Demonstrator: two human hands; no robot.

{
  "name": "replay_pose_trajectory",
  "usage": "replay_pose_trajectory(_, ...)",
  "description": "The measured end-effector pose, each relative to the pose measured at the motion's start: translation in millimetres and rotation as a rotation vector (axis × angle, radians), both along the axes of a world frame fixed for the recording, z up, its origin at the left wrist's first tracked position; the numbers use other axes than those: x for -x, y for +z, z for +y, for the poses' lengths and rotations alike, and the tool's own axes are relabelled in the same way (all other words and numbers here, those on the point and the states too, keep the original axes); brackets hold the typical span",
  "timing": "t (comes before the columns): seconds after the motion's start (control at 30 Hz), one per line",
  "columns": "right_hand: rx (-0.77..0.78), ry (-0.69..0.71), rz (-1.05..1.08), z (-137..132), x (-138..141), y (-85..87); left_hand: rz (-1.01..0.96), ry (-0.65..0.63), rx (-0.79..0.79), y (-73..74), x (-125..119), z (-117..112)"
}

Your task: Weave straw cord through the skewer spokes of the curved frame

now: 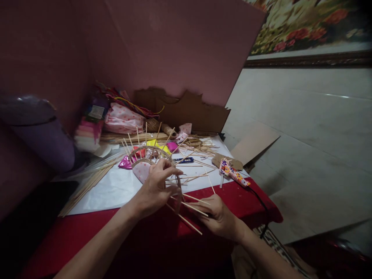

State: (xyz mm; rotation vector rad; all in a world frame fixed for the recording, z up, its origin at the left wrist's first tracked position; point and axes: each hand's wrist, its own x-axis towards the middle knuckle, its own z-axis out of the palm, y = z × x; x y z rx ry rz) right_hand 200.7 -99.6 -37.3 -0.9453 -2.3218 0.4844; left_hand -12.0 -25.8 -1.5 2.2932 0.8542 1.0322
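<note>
The left hand [157, 186] curls its fingers [171, 169] over the rim of a stick hoop [148, 147], held tilted above the white sheet [116, 190]. The hoop's skewers [192, 209] fan out past the knuckles. Lower down, the right hand [218, 217] closes its fingers [203, 204] around the skewer ends, over the red cloth [238, 195]. A flowered glue gun [232, 174] lies nearby.

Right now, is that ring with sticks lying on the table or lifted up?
Lifted up: the left hand grips the ring above the table, and the right hand pinches its sticks.
</note>
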Motion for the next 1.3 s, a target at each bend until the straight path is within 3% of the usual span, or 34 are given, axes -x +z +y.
replay_pose_trajectory(0.3,0.144,-0.124,-0.043,-1,11,5.0,0.124,0.091,-0.209,-25.0,-6,13)
replay_pose_trajectory(0.4,0.120,-0.161,-0.083,-1,14,3.7,0.140,0.099,-0.230,-23.0,4,17)
replay_pose_trajectory(0.6,0.094,-0.191,-0.078,-2,14,-0.4,0.378,-0.252,-0.002,4.7,23,-8)
replay_pose_trajectory(0.7,0.098,-0.212,-0.101,-2,14,0.2,0.509,-0.169,-0.161,2.2,16,-24)
replay_pose_trajectory(0.83,0.163,-0.196,-0.023,-1,12,3.2,0.636,-0.052,-0.396,-15.6,5,-27)
replay_pose_trajectory(0.97,0.314,-0.169,0.191,-1,12,5.6,0.544,-0.081,-0.593,-24.5,1,-18)
replay_pose_trajectory(1.1,0.461,-0.239,0.543,0,18,2.7,0.340,-0.033,-0.627,-22.9,-13,-8)
replay_pose_trajectory(1.2,0.437,-0.307,0.741,-1,25,-1.5,0.156,0.016,-0.635,-23.6,-25,-2)
replay_pose_trajectory(1.3,0.347,-0.352,0.767,-5,32,-5.7,0.039,0.027,-0.627,-28.9,-30,0)
